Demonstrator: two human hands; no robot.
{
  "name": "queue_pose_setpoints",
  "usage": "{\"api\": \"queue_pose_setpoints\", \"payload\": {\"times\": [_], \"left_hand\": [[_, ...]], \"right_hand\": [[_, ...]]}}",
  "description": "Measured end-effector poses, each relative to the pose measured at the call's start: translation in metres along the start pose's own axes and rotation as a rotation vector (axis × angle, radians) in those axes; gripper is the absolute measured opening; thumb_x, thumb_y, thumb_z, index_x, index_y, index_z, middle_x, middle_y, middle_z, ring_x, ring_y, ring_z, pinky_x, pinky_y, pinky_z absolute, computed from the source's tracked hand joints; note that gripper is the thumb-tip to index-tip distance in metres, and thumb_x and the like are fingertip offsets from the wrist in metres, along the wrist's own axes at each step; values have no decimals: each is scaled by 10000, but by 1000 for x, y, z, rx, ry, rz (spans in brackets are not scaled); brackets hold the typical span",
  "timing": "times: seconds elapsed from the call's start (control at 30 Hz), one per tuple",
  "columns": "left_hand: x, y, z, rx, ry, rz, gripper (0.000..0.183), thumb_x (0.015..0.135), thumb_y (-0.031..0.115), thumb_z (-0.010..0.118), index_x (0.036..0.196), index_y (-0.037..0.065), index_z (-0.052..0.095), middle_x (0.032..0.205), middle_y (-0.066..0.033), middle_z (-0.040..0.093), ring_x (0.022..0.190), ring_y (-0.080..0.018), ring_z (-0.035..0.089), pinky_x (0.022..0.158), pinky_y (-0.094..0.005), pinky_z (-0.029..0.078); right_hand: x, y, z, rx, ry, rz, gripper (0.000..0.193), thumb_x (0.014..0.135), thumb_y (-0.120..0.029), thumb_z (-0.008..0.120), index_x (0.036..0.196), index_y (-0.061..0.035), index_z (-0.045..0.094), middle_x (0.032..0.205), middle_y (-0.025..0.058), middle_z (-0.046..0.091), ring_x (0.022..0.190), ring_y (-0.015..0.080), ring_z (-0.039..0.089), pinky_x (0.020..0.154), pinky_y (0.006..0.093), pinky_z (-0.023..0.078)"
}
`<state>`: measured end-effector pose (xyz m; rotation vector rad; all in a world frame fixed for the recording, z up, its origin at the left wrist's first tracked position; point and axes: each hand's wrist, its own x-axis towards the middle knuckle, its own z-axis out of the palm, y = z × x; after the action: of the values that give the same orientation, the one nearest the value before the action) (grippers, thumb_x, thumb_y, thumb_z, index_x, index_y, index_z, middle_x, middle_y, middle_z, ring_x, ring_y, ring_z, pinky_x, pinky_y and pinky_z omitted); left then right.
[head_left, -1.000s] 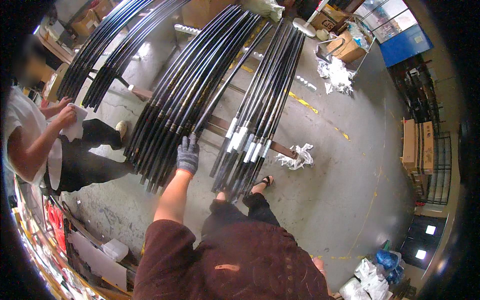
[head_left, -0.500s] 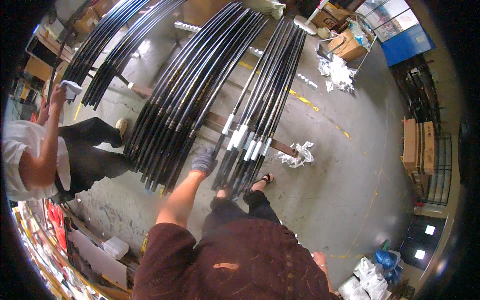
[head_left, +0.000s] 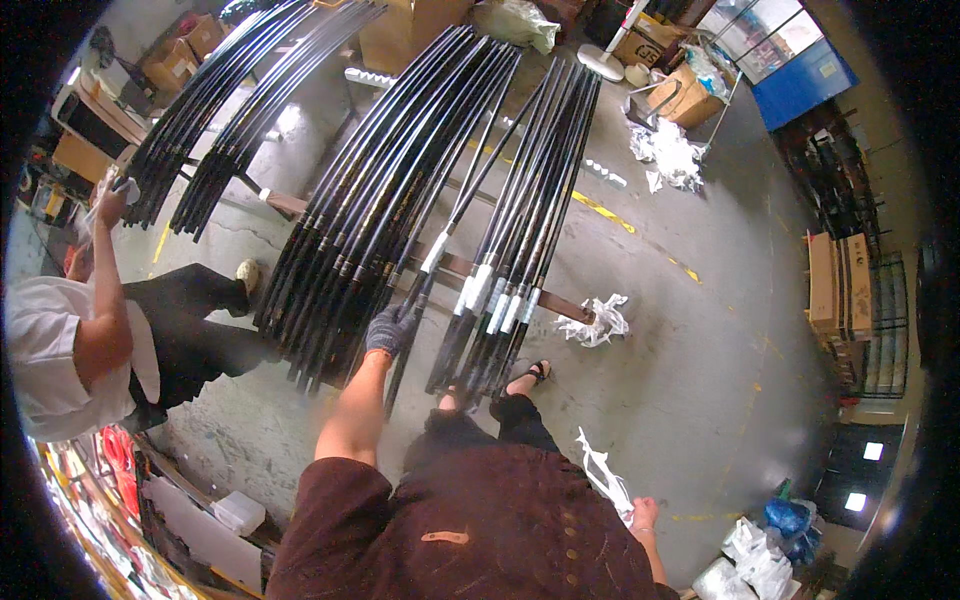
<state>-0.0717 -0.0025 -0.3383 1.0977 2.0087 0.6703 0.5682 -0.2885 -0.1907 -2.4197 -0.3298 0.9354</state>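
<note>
My left hand, in a grey knitted glove, is closed around a long, thin black pole with a white band further up. This pole leans across the gap between two groups of similar poles. On its left lies a dense row of black poles; on its right is a smaller group, several with white bands. Low on the right, my bare right hand grips a crumpled, torn strip of white plastic film, which trails up and left from the fingers.
The poles rest on a brown crossbar. Crumpled white film lies by its right end. At left a co-worker in a white shirt stands beside more poles. White plastic bags sit lower right, cardboard boxes at right.
My left hand has moved left and slightly down, carrying the pole away from the right group. My right hand has come further into view with the white film. The co-worker's arm has shifted.
</note>
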Motion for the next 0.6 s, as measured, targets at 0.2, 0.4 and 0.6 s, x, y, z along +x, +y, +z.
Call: {"api": "queue_pose_setpoints", "payload": {"times": [0.2, 0.4, 0.6], "left_hand": [[-5, 4, -4, -366, -161, 58, 243, 855, 273, 680, 994, 79, 633, 668, 32, 552, 532, -62, 469, 459, -242, 375], [-46, 124, -55, -945, -498, 7, 309, 910, 348, 600, 1134, 137, 575, 646, 48, 475, 504, -63, 418, 442, -215, 337], [-72, 210, -75, -1194, -902, 41, 427, 895, 393, 607, 1220, 122, 547, 804, 17, 542, 646, -102, 506, 515, -253, 418]], "right_hand": [[16, -8, 30, -115, -26, -229, 172, 713, -26, 599, 794, -67, 453, 723, 30, 463, 620, 147, 482, 462, 329, 428], [-2, -79, 85, 125, -200, -266, 239, 690, 45, 595, 887, -73, 529, 751, -9, 472, 700, 127, 493, 630, 268, 438], [1, -133, 107, -70, -367, -480, 237, 709, 46, 593, 923, -52, 622, 956, 25, 562, 822, 121, 543, 752, 255, 443]]}}
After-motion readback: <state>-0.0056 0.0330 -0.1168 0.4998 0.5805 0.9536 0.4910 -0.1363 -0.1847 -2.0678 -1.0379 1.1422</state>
